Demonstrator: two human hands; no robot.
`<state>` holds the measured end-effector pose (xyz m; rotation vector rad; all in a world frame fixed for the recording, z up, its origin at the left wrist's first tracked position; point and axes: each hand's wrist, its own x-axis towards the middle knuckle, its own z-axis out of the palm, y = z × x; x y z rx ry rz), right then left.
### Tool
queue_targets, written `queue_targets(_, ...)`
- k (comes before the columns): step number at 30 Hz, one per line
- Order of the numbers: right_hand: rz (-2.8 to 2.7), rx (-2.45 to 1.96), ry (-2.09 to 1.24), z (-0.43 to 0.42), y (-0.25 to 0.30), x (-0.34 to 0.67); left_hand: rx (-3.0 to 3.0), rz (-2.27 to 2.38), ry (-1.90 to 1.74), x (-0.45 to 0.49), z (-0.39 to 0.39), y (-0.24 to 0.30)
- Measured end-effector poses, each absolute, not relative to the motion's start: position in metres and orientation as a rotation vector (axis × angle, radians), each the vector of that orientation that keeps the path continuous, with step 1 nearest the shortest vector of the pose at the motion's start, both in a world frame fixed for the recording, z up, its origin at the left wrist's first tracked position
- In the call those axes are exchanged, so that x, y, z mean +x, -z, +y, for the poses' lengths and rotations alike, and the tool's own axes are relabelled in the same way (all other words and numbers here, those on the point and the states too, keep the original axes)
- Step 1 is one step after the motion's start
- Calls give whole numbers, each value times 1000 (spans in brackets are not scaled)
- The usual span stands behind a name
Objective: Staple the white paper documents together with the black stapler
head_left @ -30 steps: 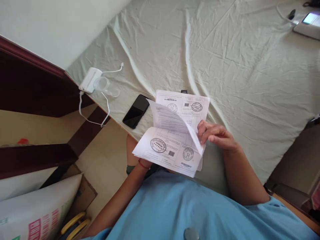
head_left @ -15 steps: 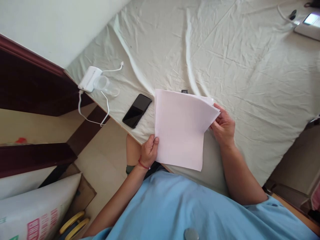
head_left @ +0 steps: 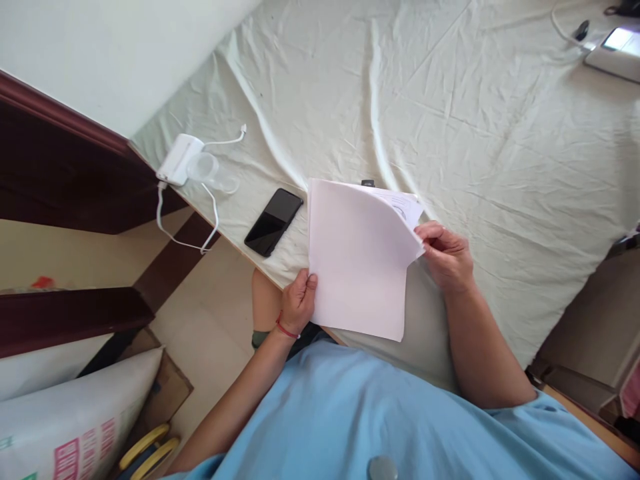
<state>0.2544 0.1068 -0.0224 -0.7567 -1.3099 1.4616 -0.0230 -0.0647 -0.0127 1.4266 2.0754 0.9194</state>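
A stack of white paper sheets (head_left: 357,260) lies blank side up at the near edge of a bed covered by a wrinkled pale sheet (head_left: 475,133). My left hand (head_left: 299,300), with a red string at the wrist, grips the stack's lower left edge. At the right corner my right hand (head_left: 445,257) pinches the top sheet and curls it up, and a printed page with a stamp shows beneath. A small dark object peeks out just behind the stack's far edge.
A black phone (head_left: 274,221) lies left of the papers. Further left are a white charger block (head_left: 179,160) with cables and a clear plastic piece. A white device (head_left: 613,50) with a lit screen sits at the far right corner. Sacks and a box stand on the floor at lower left.
The printed sheets I was leafing through were turned over blank side up. My left hand came out to grip the left edge; my right hand now lifts the top sheet's corner.
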Motion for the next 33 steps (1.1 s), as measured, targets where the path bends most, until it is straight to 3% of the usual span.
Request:
queue_targets(5, -1361, -580, -1737, 102, 12, 256, 1439, 2078, -914, -23, -65, 14)
queue_targets(11, -1197, -924, -1500, 105, 26, 251, 1422, 2098, -936, -24, -65, 16)
queue_targets(19, -1449, -1337, -1103, 108, 32, 250, 1427, 2101, -913, -23, -64, 13)
queue_targets(33, -1457, -1241, -1194, 106, 34, 249, 1411, 2094, -893, -24, -66, 14)
